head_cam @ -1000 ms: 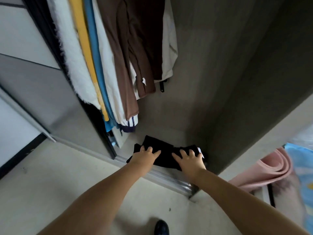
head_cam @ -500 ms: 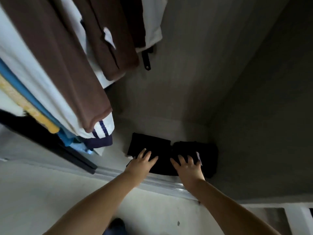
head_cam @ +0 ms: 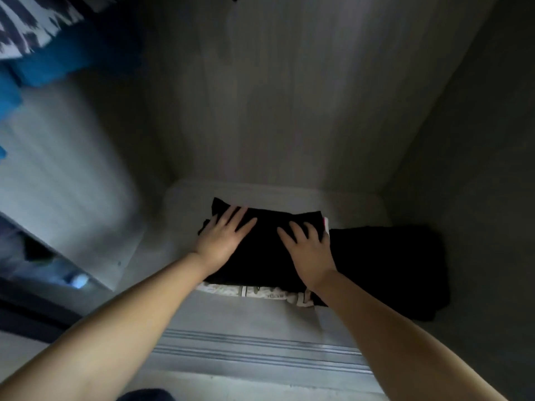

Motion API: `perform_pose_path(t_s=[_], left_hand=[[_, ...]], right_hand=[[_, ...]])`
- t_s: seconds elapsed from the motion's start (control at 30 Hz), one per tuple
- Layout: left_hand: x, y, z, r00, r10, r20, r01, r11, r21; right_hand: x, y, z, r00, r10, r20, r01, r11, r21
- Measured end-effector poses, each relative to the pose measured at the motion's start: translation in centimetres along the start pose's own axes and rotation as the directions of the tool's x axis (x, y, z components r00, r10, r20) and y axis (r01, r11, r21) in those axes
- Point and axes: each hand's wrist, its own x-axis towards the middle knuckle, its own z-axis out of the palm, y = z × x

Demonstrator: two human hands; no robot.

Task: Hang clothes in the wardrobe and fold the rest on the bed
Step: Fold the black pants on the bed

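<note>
A folded black garment (head_cam: 266, 250) lies on the wardrobe floor (head_cam: 246, 316), with a white patterned edge showing along its near side. My left hand (head_cam: 223, 237) rests flat on its left part, fingers straight and spread. My right hand (head_cam: 308, 247) lies flat on its right part, fingers straight. A second folded black garment (head_cam: 390, 264) sits right beside it, against the right wall.
Hanging clothes, blue (head_cam: 49, 68) and dark-and-white striped (head_cam: 26, 21), fill the upper left. The sliding-door track (head_cam: 260, 354) runs along the wardrobe's front edge. The back panel (head_cam: 275, 96) and right side wall (head_cam: 477, 140) close the compartment.
The view has moved closer and deeper into the wardrobe. Both hands have slid farther onto the black garment, which now lies deeper on the floor beside the other black one.
</note>
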Motion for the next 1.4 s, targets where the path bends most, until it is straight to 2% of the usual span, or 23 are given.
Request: perform_pose_path(t_s=[0.07,0.1,0.23,0.3,0.37,0.47,0.63,0.77,0.83,0.93,1.0,1.13,1.4], left_hand=[[-0.4,1.2,2.9,0.990,0.025,-0.137,-0.030,0.999,-0.033],[-0.7,1.7,4.6,0.991,0.027,-0.133,-0.033,0.998,-0.044],[-1.6,1.7,10.8,0.999,-0.021,0.044,0.023,0.999,-0.049],[-2.1,1.8,12.0,0.957,-0.038,0.287,0.065,0.994,-0.085],[-2.3,2.1,12.3,0.897,-0.055,0.440,0.115,0.987,-0.111],[-2.1,2.6,11.8,0.847,-0.064,0.528,0.162,0.976,-0.142],[-1.6,2.0,8.5,0.786,-0.003,0.619,0.142,0.974,-0.176],[-3.2,2.8,2.9,0.777,0.021,0.629,0.188,0.946,-0.264],[-4.1,3.7,-1.2,0.814,-0.002,0.581,0.211,0.933,-0.292],[-5.0,5.0,-8.7,0.931,-0.033,0.364,0.169,0.922,-0.349],[-5.5,5.8,-13.9,0.970,-0.047,0.237,0.144,0.900,-0.411],[-6.1,6.6,-23.8,0.986,-0.038,0.163,0.115,0.860,-0.497],[-7.7,8.2,-41.9,0.983,0.133,0.125,-0.047,0.847,-0.530]], right_hand=[[-0.2,-0.7,3.6,0.998,0.001,0.058,-0.002,1.000,0.013],[-0.4,-1.2,5.2,0.996,0.005,0.088,-0.008,0.999,0.031],[-0.9,-2.8,9.4,0.990,-0.004,0.139,-0.012,0.993,0.116],[-1.3,-3.1,10.2,0.987,-0.035,0.159,0.015,0.992,0.127],[-1.7,-3.2,10.7,0.983,-0.066,0.172,0.046,0.992,0.118],[-1.8,-2.8,10.1,0.970,-0.099,0.221,0.077,0.991,0.107],[-1.6,-1.6,7.3,0.944,-0.142,0.297,0.122,0.989,0.085],[-4.2,0.0,2.1,0.947,-0.101,0.305,0.056,0.987,0.150],[-5.8,0.6,-2.0,0.940,-0.060,0.335,-0.007,0.981,0.195],[-8.4,2.0,-8.7,0.944,-0.044,0.328,-0.056,0.956,0.290],[-10.1,2.9,-13.1,0.954,-0.030,0.297,-0.071,0.944,0.322],[-13.1,4.3,-21.3,0.969,0.080,0.235,-0.172,0.899,0.403],[-22.4,8.6,-37.4,0.913,0.348,0.213,-0.408,0.808,0.425]])
